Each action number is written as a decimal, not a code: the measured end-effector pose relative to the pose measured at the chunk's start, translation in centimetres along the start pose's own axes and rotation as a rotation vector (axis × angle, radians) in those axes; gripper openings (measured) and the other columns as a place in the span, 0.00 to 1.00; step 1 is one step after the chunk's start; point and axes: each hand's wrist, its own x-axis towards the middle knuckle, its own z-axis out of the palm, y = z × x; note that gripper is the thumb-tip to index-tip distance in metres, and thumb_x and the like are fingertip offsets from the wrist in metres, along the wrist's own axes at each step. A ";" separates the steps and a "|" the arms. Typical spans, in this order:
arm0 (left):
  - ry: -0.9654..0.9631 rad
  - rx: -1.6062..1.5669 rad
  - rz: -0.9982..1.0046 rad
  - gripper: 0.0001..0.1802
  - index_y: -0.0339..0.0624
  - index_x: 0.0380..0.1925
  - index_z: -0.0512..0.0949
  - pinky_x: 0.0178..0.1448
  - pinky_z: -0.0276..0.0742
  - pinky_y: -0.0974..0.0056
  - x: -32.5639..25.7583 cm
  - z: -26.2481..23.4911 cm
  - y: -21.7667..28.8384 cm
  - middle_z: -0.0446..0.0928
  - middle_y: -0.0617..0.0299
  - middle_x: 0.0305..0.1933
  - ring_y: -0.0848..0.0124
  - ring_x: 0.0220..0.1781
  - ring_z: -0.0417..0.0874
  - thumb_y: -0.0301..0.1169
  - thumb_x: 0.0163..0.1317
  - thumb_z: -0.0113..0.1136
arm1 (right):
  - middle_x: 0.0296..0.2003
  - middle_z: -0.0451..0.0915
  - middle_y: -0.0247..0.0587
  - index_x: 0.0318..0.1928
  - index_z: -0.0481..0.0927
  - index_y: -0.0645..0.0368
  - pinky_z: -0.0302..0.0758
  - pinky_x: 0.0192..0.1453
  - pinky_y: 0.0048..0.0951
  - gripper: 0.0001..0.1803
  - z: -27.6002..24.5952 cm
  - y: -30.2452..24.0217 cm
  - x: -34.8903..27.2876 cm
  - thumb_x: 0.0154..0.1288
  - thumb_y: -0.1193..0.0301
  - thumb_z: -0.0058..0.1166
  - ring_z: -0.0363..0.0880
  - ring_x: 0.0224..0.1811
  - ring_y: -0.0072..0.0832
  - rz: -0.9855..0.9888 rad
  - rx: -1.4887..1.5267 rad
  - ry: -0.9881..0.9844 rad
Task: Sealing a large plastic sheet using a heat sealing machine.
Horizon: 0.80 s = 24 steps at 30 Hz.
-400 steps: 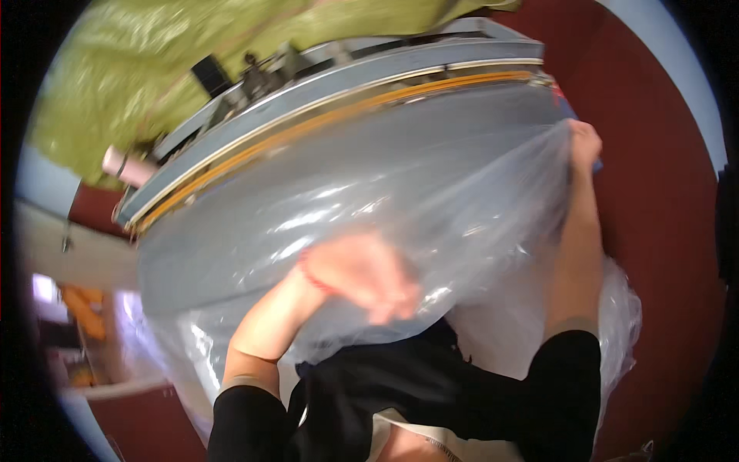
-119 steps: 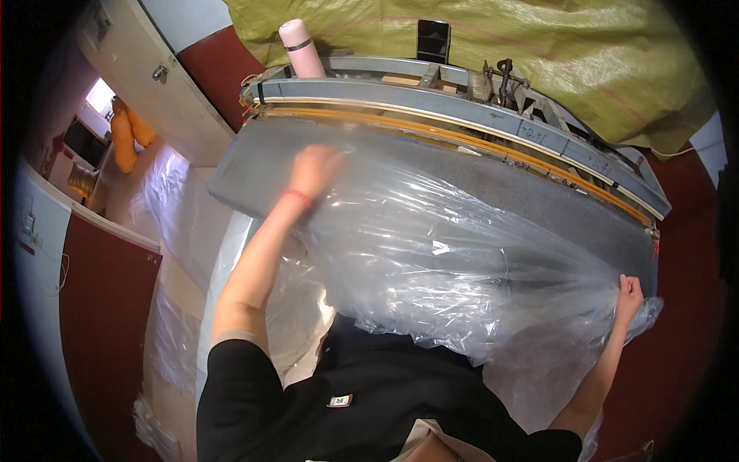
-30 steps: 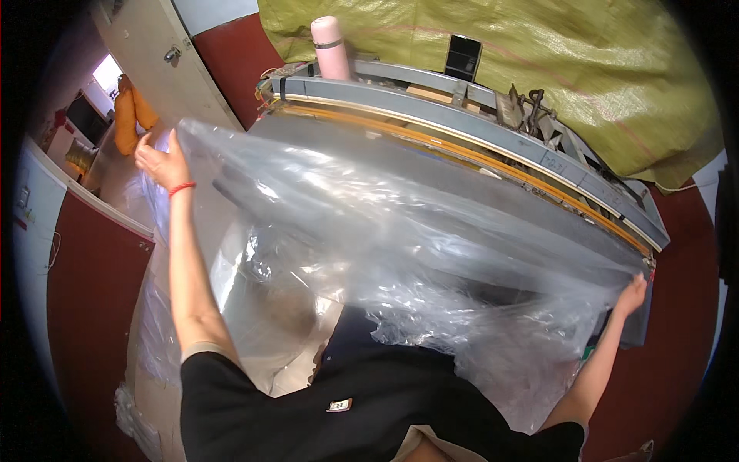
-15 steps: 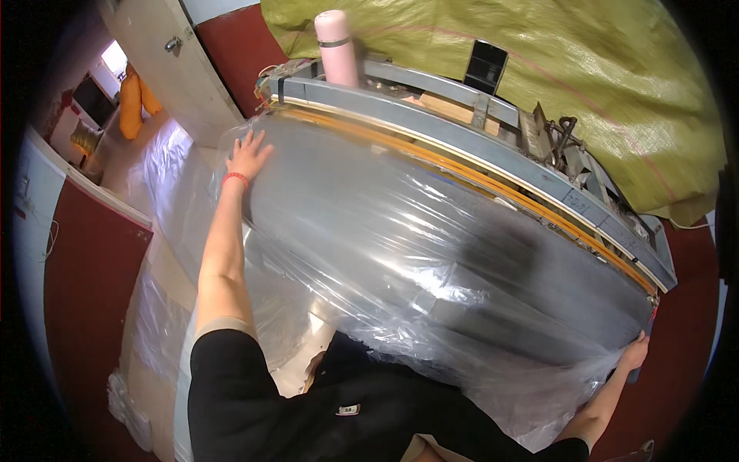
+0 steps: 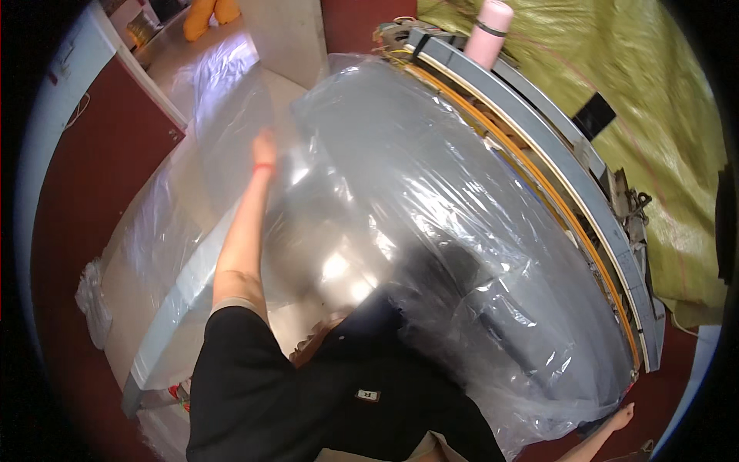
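A large clear plastic sheet (image 5: 431, 200) lies spread over a grey table top (image 5: 531, 323). My left hand (image 5: 264, 146), with a red band at the wrist, reaches out over the sheet's left part; whether it grips the plastic I cannot tell. My right hand (image 5: 620, 417) is at the lower right, at the sheet's near corner by the table end, and it seems to pinch the plastic edge.
A machine frame with a yellow strip (image 5: 570, 200) runs along the table's far side. A pink bottle (image 5: 489, 31) and a black device (image 5: 593, 115) stand on it. Yellow-green fabric (image 5: 654, 108) lies behind. More plastic (image 5: 162, 231) drapes a board on the left.
The view has swung to the left. My left hand has moved along the sheet's left side, and the plastic has settled flatter over the grey table.
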 end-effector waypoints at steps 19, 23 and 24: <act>-0.015 -0.421 0.449 0.03 0.36 0.28 0.70 0.36 0.69 0.68 -4.6 -23.3 20.5 0.71 0.58 0.30 0.70 0.32 0.74 0.19 0.53 0.47 | 0.30 0.74 0.30 0.35 0.75 0.62 0.67 0.39 0.17 0.06 1.8 -52.2 -30.0 0.55 0.76 0.50 0.70 0.33 0.17 -0.846 0.673 -0.956; -0.280 -0.534 0.943 0.10 0.37 0.27 0.72 0.35 0.70 0.68 -8.8 -25.9 31.9 0.71 0.56 0.30 0.66 0.31 0.73 0.14 0.43 0.50 | 0.47 0.72 0.36 0.49 0.71 0.57 0.68 0.47 0.25 0.27 -3.9 -60.6 -42.7 0.44 0.75 0.59 0.70 0.49 0.25 -1.105 1.014 -1.362; -0.339 -0.538 1.039 0.11 0.38 0.27 0.72 0.34 0.71 0.66 -9.7 -26.4 34.1 0.72 0.56 0.29 0.64 0.31 0.74 0.14 0.42 0.52 | 0.47 0.72 0.37 0.52 0.68 0.57 0.68 0.46 0.26 0.32 -5.9 -61.8 -44.8 0.42 0.73 0.61 0.70 0.47 0.26 -1.108 1.155 -1.480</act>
